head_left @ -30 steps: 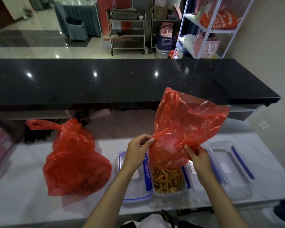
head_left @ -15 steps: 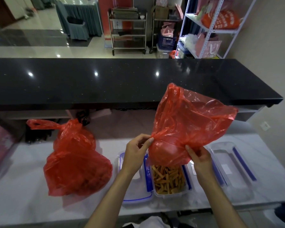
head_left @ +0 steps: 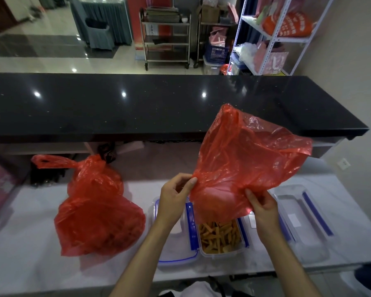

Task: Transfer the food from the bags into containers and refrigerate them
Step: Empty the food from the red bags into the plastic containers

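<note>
An upturned red plastic bag (head_left: 244, 163) hangs over a clear container (head_left: 221, 239) filled with orange-brown food sticks. My left hand (head_left: 176, 198) pinches the bag's left edge and my right hand (head_left: 261, 209) grips its right edge, both just above the container. A blue-rimmed lid (head_left: 174, 243) lies flat to the container's left, partly under my left forearm. A second red bag (head_left: 99, 209), tied and full, sits on the white counter (head_left: 30, 249) to the left.
Another clear container (head_left: 306, 224) with blue clips lies at the right of the counter. A raised black countertop (head_left: 137, 103) runs across behind. Beyond it stand a metal trolley (head_left: 167, 37) and a white shelf rack (head_left: 272, 37).
The bag has been lifted a little higher and its upper part has spread out to the right. More of the food in the container shows under it.
</note>
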